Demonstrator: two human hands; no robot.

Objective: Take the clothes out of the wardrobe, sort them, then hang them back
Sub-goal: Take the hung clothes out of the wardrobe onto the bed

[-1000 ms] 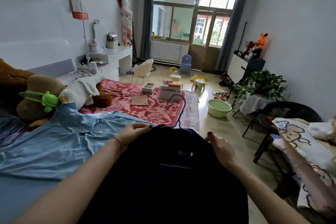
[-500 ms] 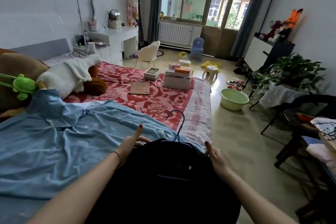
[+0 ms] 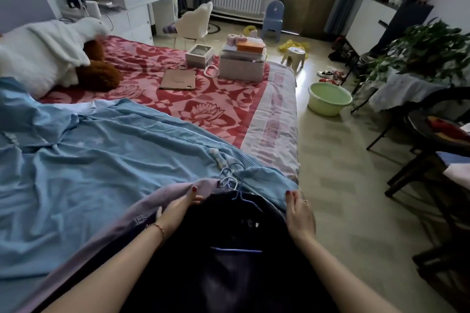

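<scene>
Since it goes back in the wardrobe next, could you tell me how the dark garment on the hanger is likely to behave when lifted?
The dark garment will probably be floppy: it drapes in soft folds between the left hand and right hand. Its hanger should keep the shoulders spread. The hook lies close to other hangers, so it may snag.

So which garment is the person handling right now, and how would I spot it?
Start at the bed and follow the crumpled blue sheet to its near edge. There the left hand and right hand flank a black garment on a blue wire hanger. It is the darkest piece, overlapping a lilac garment.
</scene>
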